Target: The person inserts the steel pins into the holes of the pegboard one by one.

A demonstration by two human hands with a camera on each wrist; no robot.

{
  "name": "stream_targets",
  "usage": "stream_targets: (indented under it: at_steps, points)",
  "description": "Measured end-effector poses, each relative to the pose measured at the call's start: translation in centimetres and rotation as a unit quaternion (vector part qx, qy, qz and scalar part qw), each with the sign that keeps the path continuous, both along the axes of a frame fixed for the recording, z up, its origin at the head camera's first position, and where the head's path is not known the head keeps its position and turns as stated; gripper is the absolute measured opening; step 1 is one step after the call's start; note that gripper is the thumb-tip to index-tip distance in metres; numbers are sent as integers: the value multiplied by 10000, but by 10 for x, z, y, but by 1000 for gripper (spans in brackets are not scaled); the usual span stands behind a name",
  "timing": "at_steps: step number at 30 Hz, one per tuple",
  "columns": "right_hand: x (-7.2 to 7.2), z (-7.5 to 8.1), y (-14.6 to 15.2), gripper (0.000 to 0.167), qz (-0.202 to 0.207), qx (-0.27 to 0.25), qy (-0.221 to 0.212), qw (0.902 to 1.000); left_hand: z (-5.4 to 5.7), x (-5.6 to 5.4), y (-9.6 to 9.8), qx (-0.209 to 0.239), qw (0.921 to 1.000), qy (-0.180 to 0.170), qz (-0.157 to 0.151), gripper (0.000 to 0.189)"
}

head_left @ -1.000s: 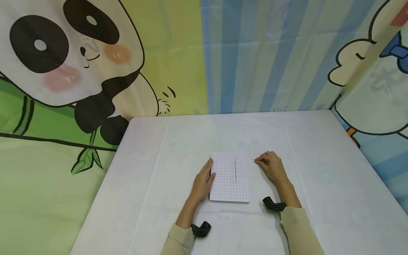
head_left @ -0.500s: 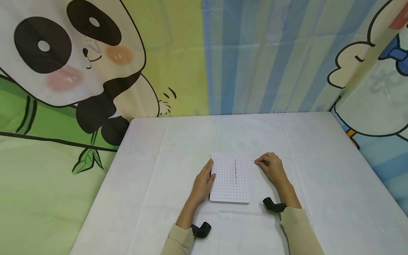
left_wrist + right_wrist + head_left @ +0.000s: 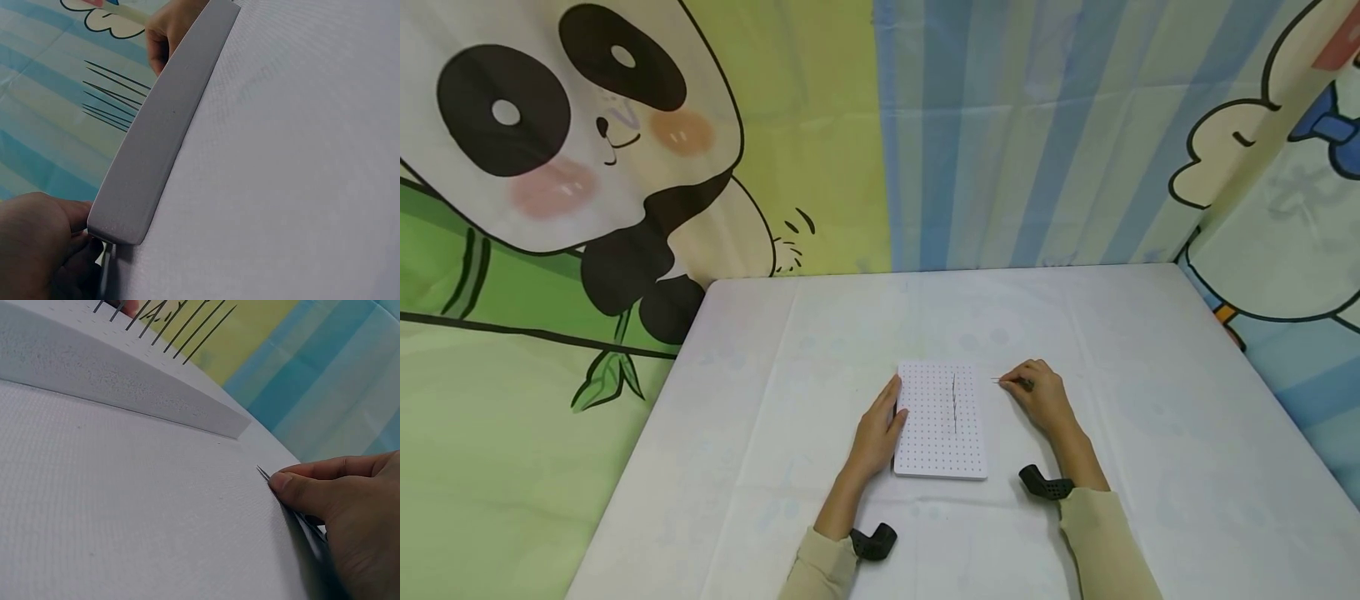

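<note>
A white board with a grid of small holes (image 3: 934, 450) lies on the table. A row of thin dark pins (image 3: 200, 328) stands upright in it, seen in the head view as a line right of its middle. My left hand (image 3: 874, 433) rests along the board's left edge, fingers straight, thumb at the rim. To the right of the board, my right hand (image 3: 1041, 396) pinches a slim pointed metal piece (image 3: 262, 472) between thumb and fingertips, its tip towards the board. I cannot tell whether it is one piece or a pair. The palm side is hidden.
A white cloth covers the table (image 3: 760, 483). Behind stands a printed curtain (image 3: 820, 142) with a panda and blue stripes. Each wrist wears a black camera mount, one on the left (image 3: 874, 542) and one on the right (image 3: 1045, 482).
</note>
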State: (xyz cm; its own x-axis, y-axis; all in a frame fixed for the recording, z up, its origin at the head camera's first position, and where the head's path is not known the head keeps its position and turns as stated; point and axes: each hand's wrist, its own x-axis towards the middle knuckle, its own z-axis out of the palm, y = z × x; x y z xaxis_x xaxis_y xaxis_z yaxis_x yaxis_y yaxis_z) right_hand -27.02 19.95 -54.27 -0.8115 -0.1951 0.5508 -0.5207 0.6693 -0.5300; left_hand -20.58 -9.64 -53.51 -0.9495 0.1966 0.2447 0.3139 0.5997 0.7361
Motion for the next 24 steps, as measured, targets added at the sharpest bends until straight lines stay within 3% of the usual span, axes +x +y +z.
stream_targets:
  at_steps: [8, 12, 20, 24]
  points:
    - [2, 0, -1, 6, -96, 52, -331, 9994, -1, 0, 1, -13, 10000, 16, -20, 54]
    - [4, 3, -3, 8, -200, -141, -269, 9993, -1, 0, 1, -26, 10000, 28, -49, 54]
    - [-1, 8, -15, 7, -28, -1098, 104, 9939, -1, 0, 1, -42, 10000, -73, -24, 55]
    - [-4, 13, -25, 10, 322, -1937, -50, 9805, -1, 0, 0, -34, 10000, -41, -17, 55]
